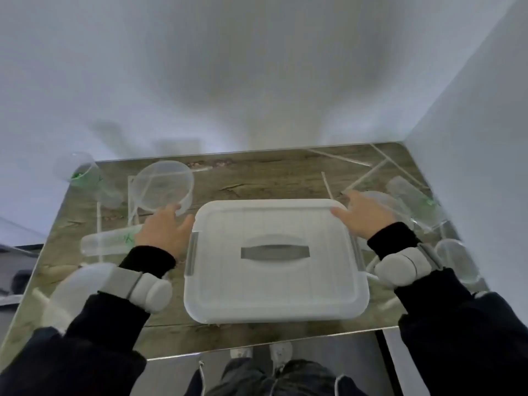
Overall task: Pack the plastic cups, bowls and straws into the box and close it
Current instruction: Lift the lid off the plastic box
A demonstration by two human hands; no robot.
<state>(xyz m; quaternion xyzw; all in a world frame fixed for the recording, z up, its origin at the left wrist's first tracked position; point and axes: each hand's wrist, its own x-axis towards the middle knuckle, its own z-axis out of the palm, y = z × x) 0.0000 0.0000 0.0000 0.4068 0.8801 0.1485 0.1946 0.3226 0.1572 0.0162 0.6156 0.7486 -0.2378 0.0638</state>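
The box (275, 261) sits in front of me at the near middle of the table (257, 178), its lid on and the grey handle flat. My left hand (164, 232) rests open at its left edge, gripping nothing. My right hand (361, 214) lies open on the far right corner, fingers spread. Left of the box lies a cup (110, 240) on its side; farther off stands a bowl (163, 188). Straws (368, 174) lie scattered at the far right.

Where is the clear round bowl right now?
In the head view, the clear round bowl sits on the table's far left, tilted, just beyond the left hand and left of the lidded box.
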